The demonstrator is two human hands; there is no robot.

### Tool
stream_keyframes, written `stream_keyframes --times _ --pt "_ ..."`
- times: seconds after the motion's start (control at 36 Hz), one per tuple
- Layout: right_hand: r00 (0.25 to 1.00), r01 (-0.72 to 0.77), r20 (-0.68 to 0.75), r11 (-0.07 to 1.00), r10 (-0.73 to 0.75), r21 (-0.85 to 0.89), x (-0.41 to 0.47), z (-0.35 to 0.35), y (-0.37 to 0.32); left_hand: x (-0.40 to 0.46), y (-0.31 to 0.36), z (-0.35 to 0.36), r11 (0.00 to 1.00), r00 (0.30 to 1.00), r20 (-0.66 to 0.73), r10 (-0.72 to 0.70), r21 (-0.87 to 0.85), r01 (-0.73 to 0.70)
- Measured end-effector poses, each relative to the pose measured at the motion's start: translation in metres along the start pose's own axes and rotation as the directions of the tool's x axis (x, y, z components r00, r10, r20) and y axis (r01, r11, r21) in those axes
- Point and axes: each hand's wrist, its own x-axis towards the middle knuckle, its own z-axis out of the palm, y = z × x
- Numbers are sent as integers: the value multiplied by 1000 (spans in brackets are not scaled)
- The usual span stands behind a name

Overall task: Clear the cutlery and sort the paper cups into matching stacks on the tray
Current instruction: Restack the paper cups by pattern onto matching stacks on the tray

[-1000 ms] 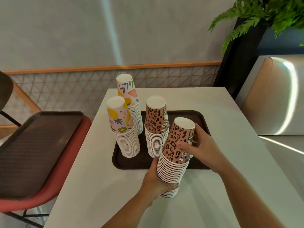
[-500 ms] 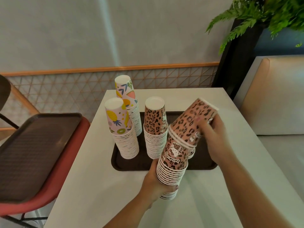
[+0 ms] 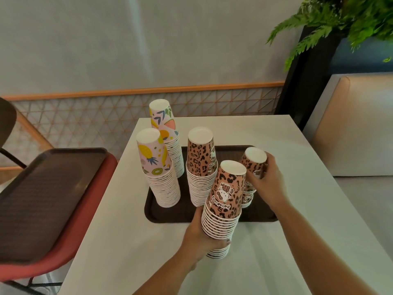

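A short batch of leopard cups (image 3: 254, 165), joined to the hand-held stack (image 3: 223, 211) a second ago, is now separated from it. It is gripped by the right hand (image 3: 269, 180) and lowered onto the tray (image 3: 263, 213), behind that stack.

Two fruit-print cup stacks (image 3: 163, 173), three leopard-print cup stacks (image 3: 201, 167), a dark brown tray (image 3: 170, 213), a white table (image 3: 131, 241).

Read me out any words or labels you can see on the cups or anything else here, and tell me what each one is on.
"hellokitty", printed upside down under a cat figure, on the top cup of the leopard stack in the left hand.
Small print on the middle leopard stack: too blurred to read.
Print on the short leopard stack under the right hand: too small to read.
Fruit cups, trays: no text.
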Motion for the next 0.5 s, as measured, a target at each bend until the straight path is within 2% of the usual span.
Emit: stream_keyframes --times 0.06,0.14,0.22,0.33,0.39,0.5 --pt "998 37 -45 999 -39 -38 -4 -2 -3 1 1 1 1000 1000 2 6 -11 -6" --pt "985 133 -114 989 -126 59 -15 -8 -14 2 4 3 1000 1000 3 13 -22 -13" --pt "978 195 52 970 -204 149 -29 -12 -24 4 5 4 999 1000 -5 29 -35 -29" --pt "933 99 328 983 -146 154 -42 -11 -31 6 8 6 997 999 -9 53 -57 -54" --pt "921 64 372 987 -116 150 -47 -9 -30 5 8 7 996 998 -8 62 -64 -62" --pt "928 59 356 986 -111 154 -50 -7 -32 5 7 7 996 998 -8 67 -55 -67"
